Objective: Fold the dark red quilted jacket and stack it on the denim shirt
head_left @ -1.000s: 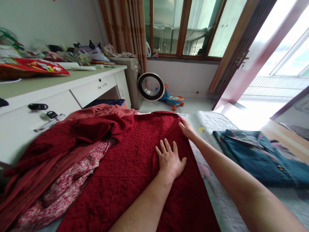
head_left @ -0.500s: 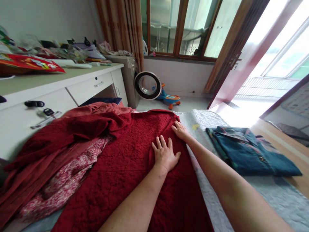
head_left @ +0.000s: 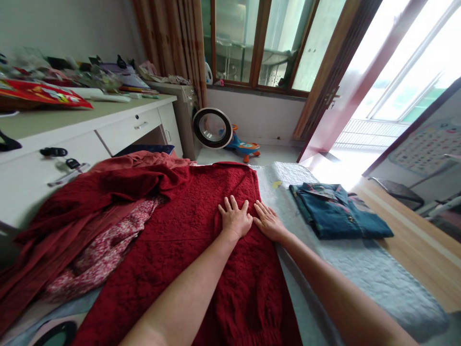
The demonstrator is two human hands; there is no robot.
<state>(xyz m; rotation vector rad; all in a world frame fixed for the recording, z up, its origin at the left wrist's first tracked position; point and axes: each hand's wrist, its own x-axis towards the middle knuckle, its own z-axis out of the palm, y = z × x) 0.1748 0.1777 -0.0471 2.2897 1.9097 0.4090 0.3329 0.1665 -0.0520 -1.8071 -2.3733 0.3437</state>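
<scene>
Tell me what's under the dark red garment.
At the right edge of the dark red garment, a pale quilted cover shows; at left, its bunched part lies over a faded-red garment. What lies under its middle, beneath the left hand, is covered.

No wording is legible in this room. A red packet [head_left: 43,93] on the counter [head_left: 122,109] carries yellow and white print, its characters too blurred to make out. A pale chart [head_left: 425,146] at far right bears rows of small coloured figures, too faint to read; the washing machine's [head_left: 186,113] panel is too small to decipher.
</scene>
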